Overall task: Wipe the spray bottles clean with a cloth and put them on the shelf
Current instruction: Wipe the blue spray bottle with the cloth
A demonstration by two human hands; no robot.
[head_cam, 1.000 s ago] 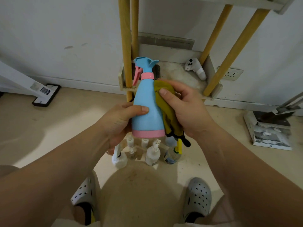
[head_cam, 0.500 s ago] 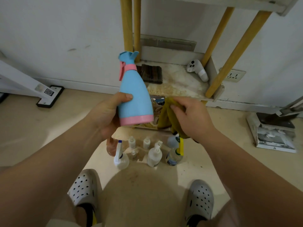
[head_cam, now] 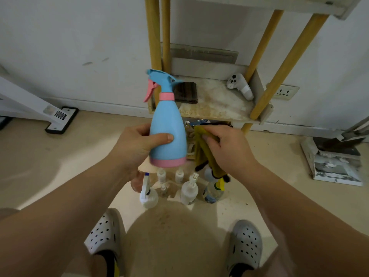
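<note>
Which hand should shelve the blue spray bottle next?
Left hand, probably: it already grips the blue plastic spray bottle with pink trim, upright before the worn wooden shelf. The right hand holds the olive cloth.

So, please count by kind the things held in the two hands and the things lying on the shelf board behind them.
Spray bottle: 1
Yellow cloth: 1
Dark folded item: 1
White controller: 1
Total: 4

Smooth plastic bottle (head_cam: 168,126), soft cloth (head_cam: 201,148)
</note>
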